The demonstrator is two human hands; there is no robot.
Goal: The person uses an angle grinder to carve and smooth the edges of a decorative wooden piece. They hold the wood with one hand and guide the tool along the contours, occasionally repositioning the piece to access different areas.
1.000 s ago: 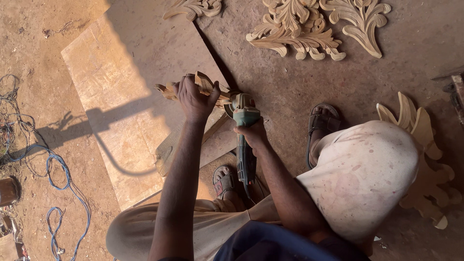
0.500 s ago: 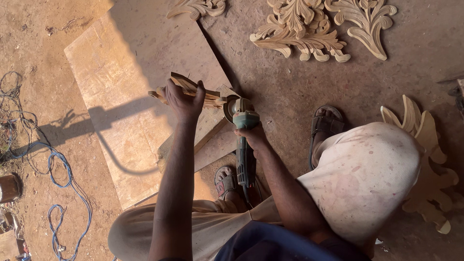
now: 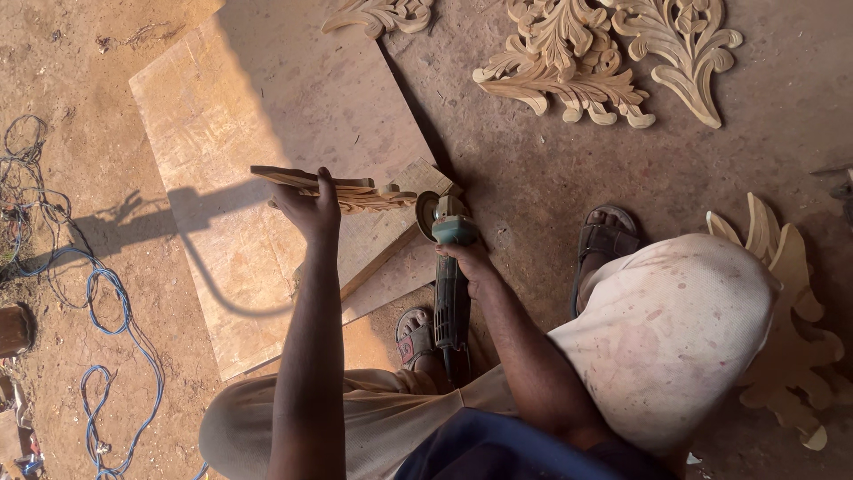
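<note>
Dirt floor, a plywood sheet [image 3: 267, 133] under the work; my left hand [image 3: 311, 206] grips a carved panel [image 3: 351, 188] edge-up, off the sheet, presenting its rim to the grinder [image 3: 449, 267], which my right hand [image 3: 469, 260] clasps beside it; finished carvings [image 3: 569, 67] lie well apart.

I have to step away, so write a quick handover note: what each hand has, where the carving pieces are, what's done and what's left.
Left hand: grips a carved wooden piece, held edge-up over the flat board.
Right hand: grips the angle grinder, its disc end right beside the piece's near end; contact cannot be told.
Other carved pieces lie on the ground ahead; another carving is beside the right knee.
Done: cannot tell how much of the held piece is ground.
Left: probably continuing along the held piece's edge.
</note>
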